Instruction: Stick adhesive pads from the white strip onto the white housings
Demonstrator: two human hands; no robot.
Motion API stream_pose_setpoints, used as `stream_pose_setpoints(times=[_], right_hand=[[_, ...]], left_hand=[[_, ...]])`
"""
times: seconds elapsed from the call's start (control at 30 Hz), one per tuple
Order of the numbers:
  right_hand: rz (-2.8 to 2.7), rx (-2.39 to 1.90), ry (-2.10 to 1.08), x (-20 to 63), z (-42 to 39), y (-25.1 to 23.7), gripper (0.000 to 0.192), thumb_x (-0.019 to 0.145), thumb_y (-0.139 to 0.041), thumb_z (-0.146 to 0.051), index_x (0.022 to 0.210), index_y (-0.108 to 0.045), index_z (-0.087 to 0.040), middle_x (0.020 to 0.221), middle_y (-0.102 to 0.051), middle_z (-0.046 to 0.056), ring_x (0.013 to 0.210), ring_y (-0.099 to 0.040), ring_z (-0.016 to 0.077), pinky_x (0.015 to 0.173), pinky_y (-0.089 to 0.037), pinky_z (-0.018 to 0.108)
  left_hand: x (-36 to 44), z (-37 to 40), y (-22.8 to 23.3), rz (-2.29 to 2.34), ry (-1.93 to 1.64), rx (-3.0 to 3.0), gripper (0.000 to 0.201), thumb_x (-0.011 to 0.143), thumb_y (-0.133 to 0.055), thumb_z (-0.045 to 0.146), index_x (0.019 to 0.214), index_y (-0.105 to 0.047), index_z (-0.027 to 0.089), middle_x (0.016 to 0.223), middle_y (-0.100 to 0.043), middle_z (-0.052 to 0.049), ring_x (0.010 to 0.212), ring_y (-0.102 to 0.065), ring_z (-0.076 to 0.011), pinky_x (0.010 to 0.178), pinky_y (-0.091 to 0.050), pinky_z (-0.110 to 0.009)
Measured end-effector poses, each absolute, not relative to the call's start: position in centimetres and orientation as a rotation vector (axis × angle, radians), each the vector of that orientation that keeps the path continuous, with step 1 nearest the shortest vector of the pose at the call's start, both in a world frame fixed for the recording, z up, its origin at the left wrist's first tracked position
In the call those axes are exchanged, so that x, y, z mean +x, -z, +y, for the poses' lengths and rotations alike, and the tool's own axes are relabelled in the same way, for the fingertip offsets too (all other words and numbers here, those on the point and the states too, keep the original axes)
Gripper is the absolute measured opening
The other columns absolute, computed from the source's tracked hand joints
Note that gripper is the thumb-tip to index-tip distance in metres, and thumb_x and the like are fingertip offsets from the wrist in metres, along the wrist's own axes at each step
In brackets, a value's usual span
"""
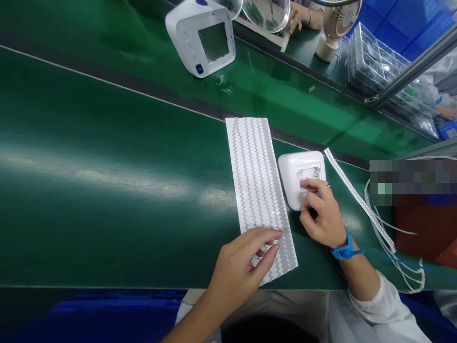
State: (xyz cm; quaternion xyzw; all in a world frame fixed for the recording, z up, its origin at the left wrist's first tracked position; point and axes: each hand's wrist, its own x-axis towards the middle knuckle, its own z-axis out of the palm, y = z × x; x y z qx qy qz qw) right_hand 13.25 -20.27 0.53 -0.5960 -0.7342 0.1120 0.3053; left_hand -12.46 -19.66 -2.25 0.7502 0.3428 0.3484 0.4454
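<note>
A long white sheet [257, 181] printed with grey zigzag strips lies on the green belt [107, 157]. My left hand [239, 267] rests on the sheet's near end, fingertips pinching at its right edge. Just right of the sheet sits a small white plastic device [291, 171], underside up. My right hand [321, 212] presses fingers onto the device's recessed panel; a blue wrist strap [344, 248] circles that wrist. Whether the fingers hold a small piece is hidden.
A white blood pressure monitor [202, 40] sits further up the belt. A thin white strip [357, 195] and white cords [400, 257] lie at the right. Beyond are a small fan [335, 28], clear trays [378, 62] and another person's hand [296, 19].
</note>
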Motion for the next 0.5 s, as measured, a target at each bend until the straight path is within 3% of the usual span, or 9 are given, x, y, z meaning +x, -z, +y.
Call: stream_pose_setpoints(times=[0.2,0.5], right_hand=[[-1.958,-1.615,-0.344,13.2,-20.1,-0.9,0.023,0.088,-0.063,-0.006,0.086,-0.05,-0.025,0.138,-0.065,0.014,0.118,-0.064,0.0329,0.103,-0.056,0.053],[-1.863,-1.554,-0.47,14.6,-20.0,-0.2,0.017,0.097,-0.061,-0.011,0.093,-0.055,-0.026,0.138,-0.071,0.012,0.122,-0.068,0.0312,0.103,-0.056,0.049]], left_hand=[[-12.3,-19.8,2.4,0.852,-0.853,1.86,0.022,0.111,-0.067,0.018,0.126,-0.081,0.027,0.116,-0.09,-0.001,0.097,-0.087,-0.0139,0.079,-0.069,-0.017],[-12.2,-19.6,3.0,0.903,-0.833,1.796,0.019,0.11,-0.068,0.021,0.12,-0.084,0.027,0.113,-0.09,0.001,0.084,-0.084,-0.0117,0.065,-0.063,-0.015]])
